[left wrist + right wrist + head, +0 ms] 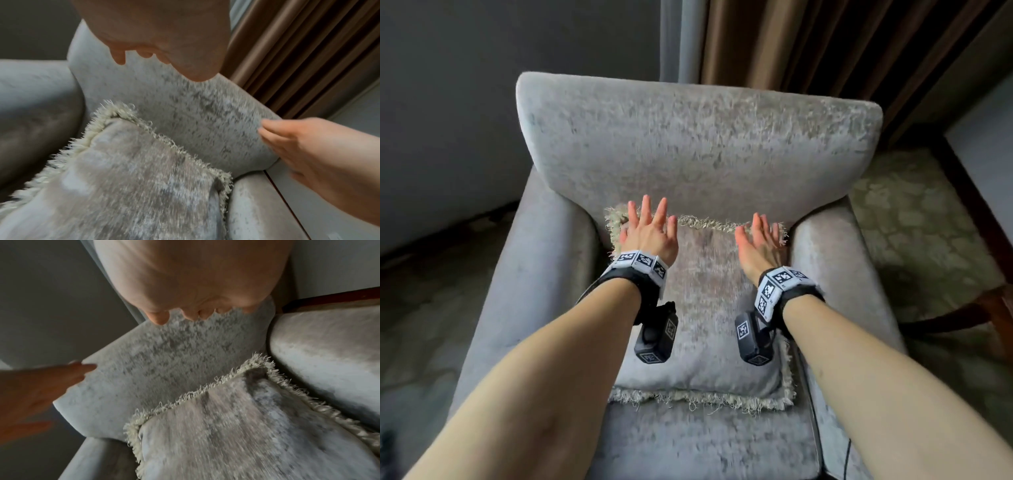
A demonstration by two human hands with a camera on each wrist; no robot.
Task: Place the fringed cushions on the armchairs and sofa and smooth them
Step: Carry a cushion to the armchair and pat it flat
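A grey velvet cushion (705,308) with a pale fringe leans against the backrest of a grey armchair (698,144), its lower edge on the seat. My left hand (650,228) hovers over the cushion's top left corner with fingers spread and straight. My right hand (760,236) is above the top right corner, fingers straight, palm turned inward. Both wrist views show the cushion (131,186) (236,426) below the palms with a gap to the fingers; neither hand holds anything. In the left wrist view my right hand (304,146) shows at the right; in the right wrist view my left hand (41,389) shows at the left.
The armchair's padded arms (530,260) (835,267) flank the cushion closely. Brown curtains (825,44) hang behind the backrest. A dark wooden table edge (969,185) stands to the right on patterned carpet (914,219). A grey wall (448,102) lies to the left.
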